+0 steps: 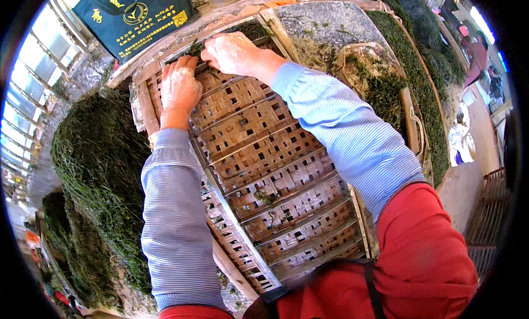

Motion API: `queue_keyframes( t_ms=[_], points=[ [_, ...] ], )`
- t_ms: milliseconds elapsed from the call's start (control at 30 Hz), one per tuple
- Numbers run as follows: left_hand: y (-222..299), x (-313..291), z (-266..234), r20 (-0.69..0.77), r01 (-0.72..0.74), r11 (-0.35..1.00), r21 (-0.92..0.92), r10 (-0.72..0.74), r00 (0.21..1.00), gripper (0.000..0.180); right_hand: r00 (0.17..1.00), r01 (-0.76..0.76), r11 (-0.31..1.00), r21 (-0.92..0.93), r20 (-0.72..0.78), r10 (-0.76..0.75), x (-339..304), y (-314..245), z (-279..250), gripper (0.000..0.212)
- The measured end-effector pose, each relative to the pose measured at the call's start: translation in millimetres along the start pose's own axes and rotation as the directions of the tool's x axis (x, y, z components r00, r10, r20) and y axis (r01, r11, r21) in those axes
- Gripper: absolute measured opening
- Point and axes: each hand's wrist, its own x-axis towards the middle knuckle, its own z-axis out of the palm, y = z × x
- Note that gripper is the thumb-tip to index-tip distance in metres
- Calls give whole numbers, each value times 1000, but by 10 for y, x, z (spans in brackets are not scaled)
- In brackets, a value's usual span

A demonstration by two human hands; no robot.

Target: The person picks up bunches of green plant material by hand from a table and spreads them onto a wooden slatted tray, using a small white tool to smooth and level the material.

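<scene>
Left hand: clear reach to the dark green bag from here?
Probably yes. The bag sits just ahead and to the left of the left hand, with only a low wooden edge seemingly between. The hand would first have to leave the woven tray.

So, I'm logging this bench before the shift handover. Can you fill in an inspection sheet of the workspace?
Surface: woven bamboo tray with crosswise slats, gaps in the weave.
Work items: small green plant scraps on the weave.
Clutter: dark green printed bag beyond the tray, toward the left.
Hands: left hand and right hand, both bare, close together at the tray's far end; fingertip grip unclear.
Cables: nothing seen that is clearly a cable.
Surroundings: large heap of stringy dark green plants to the left; another person in the distance, right.
</scene>
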Motion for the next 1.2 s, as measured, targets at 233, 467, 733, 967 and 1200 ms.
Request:
queue_keyframes(
  t_ms=[233, 467, 733, 967, 1200],
  points=[
    [36, 22, 14, -155, 47, 998, -44, -53, 986, 48, 967, -222, 949, -223, 73, 243, 292, 423, 63, 22],
    [-103, 57, 68, 39, -25, 1000, 14, 24, 999, 53, 975, -213, 949, -233, 16, 223, -257, 636, -626, 17],
    [176, 311, 80, 102, -145, 989, -39, 148, 984, 56, 991, 111, 963, -245, -48, -127, -508, 480, -380, 59],
    [245, 227, 137, 72, -54, 998, -38, 56, 996, 51, 943, -241, 840, 486, -89, 322, -157, 645, -320, 7],
    [271, 254, 170, -55, -110, 992, -67, 107, 993, 54, 952, -286, 958, -21, -122, 282, -261, 1157, -523, 15]
  ],
)
